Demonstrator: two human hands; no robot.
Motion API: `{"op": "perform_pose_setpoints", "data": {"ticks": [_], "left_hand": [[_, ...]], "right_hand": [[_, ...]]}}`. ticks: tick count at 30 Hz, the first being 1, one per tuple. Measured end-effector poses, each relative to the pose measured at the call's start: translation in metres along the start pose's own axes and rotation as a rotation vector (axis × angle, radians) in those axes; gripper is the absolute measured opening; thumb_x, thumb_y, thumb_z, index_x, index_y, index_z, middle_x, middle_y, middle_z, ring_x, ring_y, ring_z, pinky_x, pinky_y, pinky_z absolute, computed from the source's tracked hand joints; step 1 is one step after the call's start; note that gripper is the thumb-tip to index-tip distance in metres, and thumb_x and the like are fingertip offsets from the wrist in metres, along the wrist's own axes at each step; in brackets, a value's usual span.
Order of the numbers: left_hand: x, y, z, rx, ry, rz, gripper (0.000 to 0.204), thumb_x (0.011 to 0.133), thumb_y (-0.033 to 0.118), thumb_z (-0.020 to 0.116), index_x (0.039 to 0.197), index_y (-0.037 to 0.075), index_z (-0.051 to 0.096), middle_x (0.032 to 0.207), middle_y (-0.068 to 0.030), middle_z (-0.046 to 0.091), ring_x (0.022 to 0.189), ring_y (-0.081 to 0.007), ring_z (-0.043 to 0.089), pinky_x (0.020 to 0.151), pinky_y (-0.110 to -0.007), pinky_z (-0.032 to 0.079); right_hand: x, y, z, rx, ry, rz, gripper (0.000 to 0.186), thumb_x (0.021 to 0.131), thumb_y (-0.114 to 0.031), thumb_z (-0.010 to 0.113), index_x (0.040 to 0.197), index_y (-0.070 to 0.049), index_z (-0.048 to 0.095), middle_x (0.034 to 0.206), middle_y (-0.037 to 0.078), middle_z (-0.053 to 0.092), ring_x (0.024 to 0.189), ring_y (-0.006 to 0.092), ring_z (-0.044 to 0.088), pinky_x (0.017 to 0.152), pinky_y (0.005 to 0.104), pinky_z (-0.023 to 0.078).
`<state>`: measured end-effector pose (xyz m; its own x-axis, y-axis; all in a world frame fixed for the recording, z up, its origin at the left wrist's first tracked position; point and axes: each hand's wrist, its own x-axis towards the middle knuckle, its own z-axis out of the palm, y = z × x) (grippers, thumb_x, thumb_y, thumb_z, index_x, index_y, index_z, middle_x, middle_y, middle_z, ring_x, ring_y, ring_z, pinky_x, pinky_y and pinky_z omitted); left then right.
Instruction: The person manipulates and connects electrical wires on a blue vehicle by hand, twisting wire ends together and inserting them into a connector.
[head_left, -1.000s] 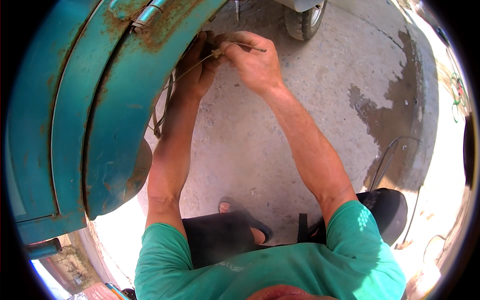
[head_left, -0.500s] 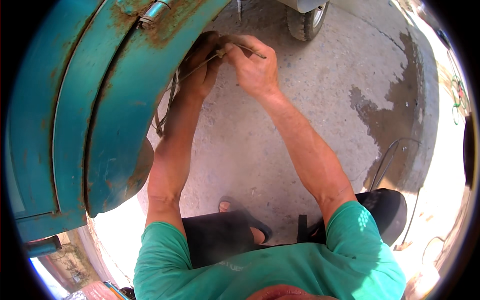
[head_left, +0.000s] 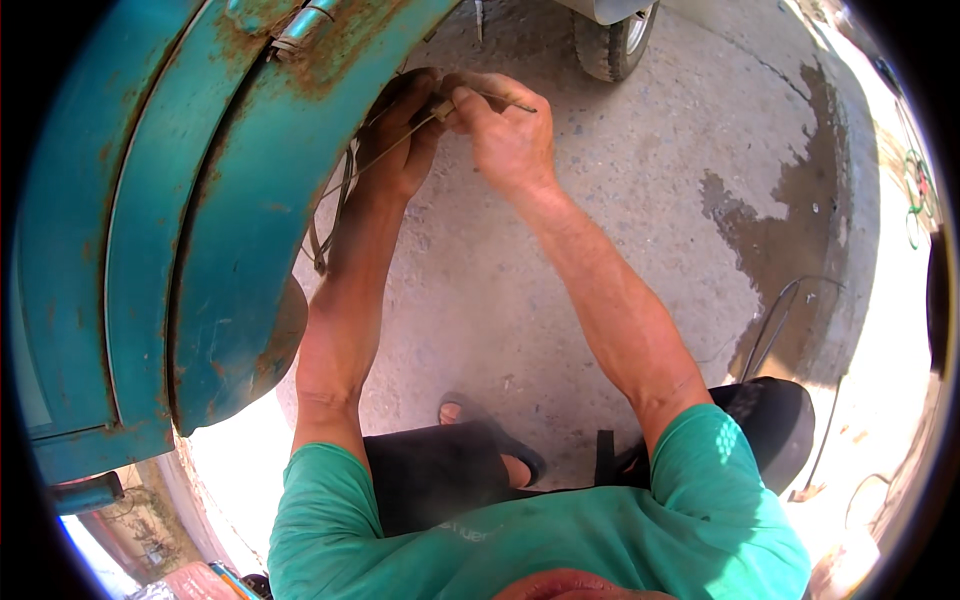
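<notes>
Up ahead, beside the rusty teal vehicle body, both my hands are close together at a thin tan wire. A small light-coloured piece, perhaps a connector, sits on the wire between them. My right hand pinches at this spot with thumb and fingers, and a thin wire end sticks out past its knuckles. My left hand, in shade, is curled around the wire from the vehicle side; its fingertips are partly hidden. More loose wires hang under the panel edge beside my left forearm.
A tyre of another vehicle stands at the far side. Wet patches darken the concrete floor on the right, where a dark cable lies. A rusty hinge protrudes from the teal body. My sandalled foot is below.
My hands stay almost in place with small finger shifts. The wire from the vehicle side looks straighter, and the small piece between my fingers has turned slightly.
</notes>
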<state>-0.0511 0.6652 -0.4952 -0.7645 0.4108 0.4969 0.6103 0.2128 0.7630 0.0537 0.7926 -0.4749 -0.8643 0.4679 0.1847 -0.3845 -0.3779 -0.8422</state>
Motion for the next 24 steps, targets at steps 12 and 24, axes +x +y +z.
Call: {"op": "perform_pose_setpoints", "data": {"ticks": [12,24], "left_hand": [[0.005,0.03,-0.002,-1.415,-0.298,-0.509,0.024,0.104,0.02,0.05,0.111,0.001,0.062,0.103,-0.0095,0.067,0.092,-0.0203,0.064,0.077,-0.033,0.051],[0.005,0.029,-0.006,-1.425,-0.269,-0.493,0.029,0.104,0.02,0.045,0.113,0.0,0.065,0.102,-0.012,0.069,0.089,-0.0232,0.065,0.076,-0.036,0.052]], "right_hand": [[-0.002,-0.01,-0.007,0.122,-0.091,0.021,0.021,0.091,-0.007,0.062,0.107,0.005,0.069,0.084,0.01,0.071,0.073,0.0126,0.065,0.068,0.0264,0.053],[-0.007,-0.011,-0.005,0.126,-0.065,-0.01,0.022,0.09,-0.008,0.061,0.106,0.006,0.069,0.083,0.01,0.071,0.072,0.0122,0.065,0.068,0.0261,0.053]]}}
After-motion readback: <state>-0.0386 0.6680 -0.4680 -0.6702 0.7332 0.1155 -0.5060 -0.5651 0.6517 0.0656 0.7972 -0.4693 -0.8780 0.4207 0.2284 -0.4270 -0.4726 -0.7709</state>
